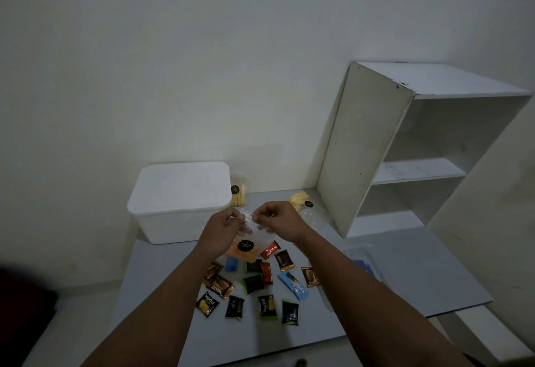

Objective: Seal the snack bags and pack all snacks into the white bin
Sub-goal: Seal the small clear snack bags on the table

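Clear snack bag [246, 239] upright, mouth up, pinched by left hand [223, 227], right hand [278, 220].

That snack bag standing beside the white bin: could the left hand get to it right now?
Probably not at once. The left hand and right hand both pinch the top of a clear bag. The standing bag beside the white bin has open space before it.

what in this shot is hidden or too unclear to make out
Head view only:
- Clear snack bag mouth: covered by the left hand and right hand pinching it, so sealed or not is unclear.
- White bin: lid on, contents hidden.
- Round black label: print too small and dim.
- Clear tray: partly behind the right forearm.
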A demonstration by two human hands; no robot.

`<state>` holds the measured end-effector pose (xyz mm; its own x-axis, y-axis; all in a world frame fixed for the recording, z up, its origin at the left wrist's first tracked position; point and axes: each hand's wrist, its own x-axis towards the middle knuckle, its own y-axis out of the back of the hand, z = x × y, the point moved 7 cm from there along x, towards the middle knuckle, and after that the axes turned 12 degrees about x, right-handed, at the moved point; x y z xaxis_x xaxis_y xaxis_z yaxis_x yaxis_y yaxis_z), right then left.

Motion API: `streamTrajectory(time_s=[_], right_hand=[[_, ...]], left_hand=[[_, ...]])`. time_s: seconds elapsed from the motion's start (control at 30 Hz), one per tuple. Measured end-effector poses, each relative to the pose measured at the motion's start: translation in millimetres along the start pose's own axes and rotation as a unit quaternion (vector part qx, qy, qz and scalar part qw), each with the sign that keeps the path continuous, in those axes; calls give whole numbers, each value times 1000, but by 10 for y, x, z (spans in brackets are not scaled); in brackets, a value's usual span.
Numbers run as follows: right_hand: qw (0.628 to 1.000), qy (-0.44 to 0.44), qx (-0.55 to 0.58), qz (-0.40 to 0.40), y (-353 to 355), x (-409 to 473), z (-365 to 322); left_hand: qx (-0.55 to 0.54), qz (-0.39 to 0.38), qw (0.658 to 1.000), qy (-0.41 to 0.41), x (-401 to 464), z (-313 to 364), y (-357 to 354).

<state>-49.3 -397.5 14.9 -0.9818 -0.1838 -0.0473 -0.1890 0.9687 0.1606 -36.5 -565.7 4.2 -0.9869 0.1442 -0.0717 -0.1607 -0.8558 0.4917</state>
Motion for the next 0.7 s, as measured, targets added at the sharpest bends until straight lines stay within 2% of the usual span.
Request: streamTrajectory(time_s=[0.17, 0.33, 0.7], right_hand=[[1000, -3, -23, -12, -23, 5, -30], [999, -7, -31, -25, -71, 19, -36], [998, -7, -46, -40, -181, 53, -5]], left_hand=[[-46, -23, 999, 6, -59, 39, -5], [45, 2, 999, -24, -107, 85, 58], [62, -2, 998, -21, -189, 111, 126]])
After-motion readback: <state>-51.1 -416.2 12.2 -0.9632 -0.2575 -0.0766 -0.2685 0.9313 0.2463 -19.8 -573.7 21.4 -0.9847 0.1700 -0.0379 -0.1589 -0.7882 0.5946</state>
